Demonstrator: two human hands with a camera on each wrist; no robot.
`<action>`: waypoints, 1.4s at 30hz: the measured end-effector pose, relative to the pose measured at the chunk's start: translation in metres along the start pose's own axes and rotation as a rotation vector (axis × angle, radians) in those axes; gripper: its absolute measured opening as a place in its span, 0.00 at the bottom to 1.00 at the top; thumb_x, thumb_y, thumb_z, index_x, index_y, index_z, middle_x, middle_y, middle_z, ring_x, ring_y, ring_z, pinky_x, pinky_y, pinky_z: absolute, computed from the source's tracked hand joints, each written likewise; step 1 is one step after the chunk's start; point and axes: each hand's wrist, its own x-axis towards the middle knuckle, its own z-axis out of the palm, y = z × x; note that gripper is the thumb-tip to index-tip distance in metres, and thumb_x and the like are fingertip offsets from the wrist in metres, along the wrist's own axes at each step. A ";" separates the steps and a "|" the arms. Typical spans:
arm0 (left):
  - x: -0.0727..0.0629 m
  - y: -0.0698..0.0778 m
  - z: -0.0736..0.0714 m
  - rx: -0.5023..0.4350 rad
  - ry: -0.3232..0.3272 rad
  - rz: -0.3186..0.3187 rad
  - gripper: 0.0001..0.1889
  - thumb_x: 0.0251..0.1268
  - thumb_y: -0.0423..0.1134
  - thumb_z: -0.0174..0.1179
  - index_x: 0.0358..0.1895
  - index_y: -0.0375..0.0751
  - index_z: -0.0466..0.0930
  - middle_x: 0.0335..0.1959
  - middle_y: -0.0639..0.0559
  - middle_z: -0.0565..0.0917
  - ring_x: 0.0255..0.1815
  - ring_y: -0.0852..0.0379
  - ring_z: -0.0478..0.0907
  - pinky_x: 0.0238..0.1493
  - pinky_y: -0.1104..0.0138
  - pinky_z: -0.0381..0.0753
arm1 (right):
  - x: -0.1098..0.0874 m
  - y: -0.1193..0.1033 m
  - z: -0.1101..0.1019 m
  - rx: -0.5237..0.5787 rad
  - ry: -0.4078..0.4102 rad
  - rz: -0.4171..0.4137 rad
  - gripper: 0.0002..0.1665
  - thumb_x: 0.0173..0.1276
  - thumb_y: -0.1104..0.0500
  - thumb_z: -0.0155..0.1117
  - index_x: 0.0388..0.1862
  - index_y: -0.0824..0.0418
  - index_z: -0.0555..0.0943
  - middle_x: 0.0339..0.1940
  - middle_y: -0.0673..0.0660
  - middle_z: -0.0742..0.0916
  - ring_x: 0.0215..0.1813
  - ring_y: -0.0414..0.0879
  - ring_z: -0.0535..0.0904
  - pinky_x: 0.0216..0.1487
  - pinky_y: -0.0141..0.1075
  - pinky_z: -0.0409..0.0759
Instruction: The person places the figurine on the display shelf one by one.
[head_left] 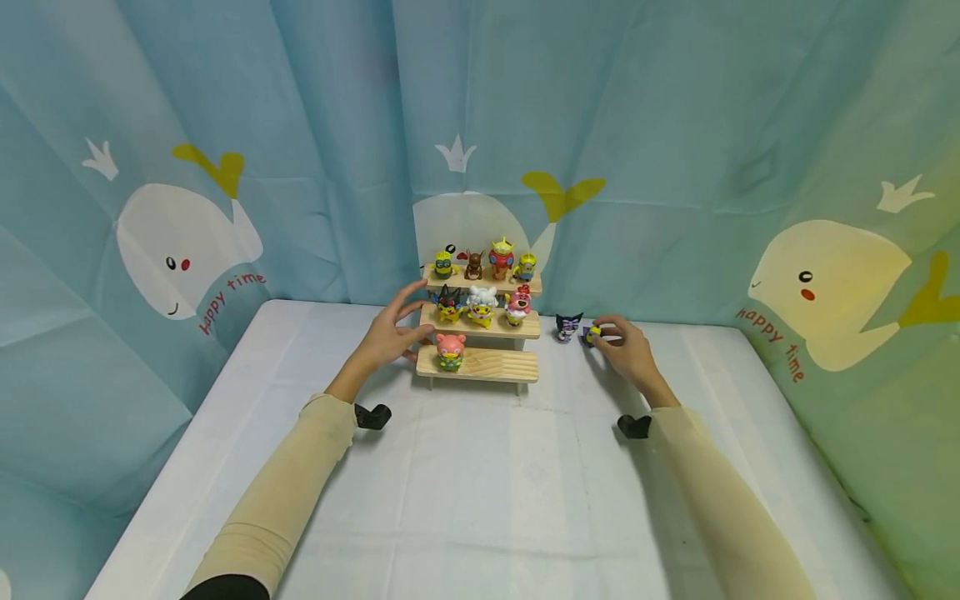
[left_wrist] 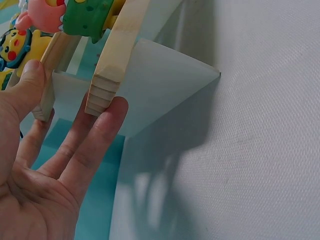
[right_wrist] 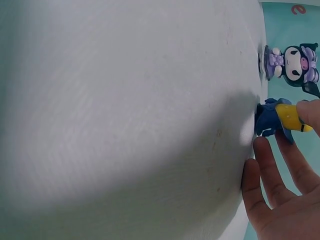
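Observation:
My left hand is at the left end of a three-step wooden display stand, its spread fingers and thumb touching plank ends. On the lowest step stands a pink-hooded figurine. The middle step holds a dark-eared figurine, a white-topped one and a pink bear-like one. Right of the stand, my right hand pinches a yellow-and-blue figurine between thumb and fingers, at the tabletop. Beside it stands a black-and-purple figurine with a white face.
Several figurines, including a brown one and a tall green-headed one, line the top step. A blue curtain with whale prints hangs behind the white-covered table. Black wrist mounts jut inward below both hands.

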 end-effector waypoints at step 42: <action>-0.001 -0.001 -0.001 0.008 0.005 -0.004 0.41 0.73 0.41 0.66 0.79 0.79 0.55 0.80 0.35 0.60 0.40 0.41 0.89 0.30 0.38 0.86 | -0.021 -0.034 -0.027 -0.026 -0.020 -0.135 0.19 0.78 0.57 0.63 0.63 0.62 0.74 0.57 0.72 0.85 0.55 0.68 0.84 0.54 0.62 0.82</action>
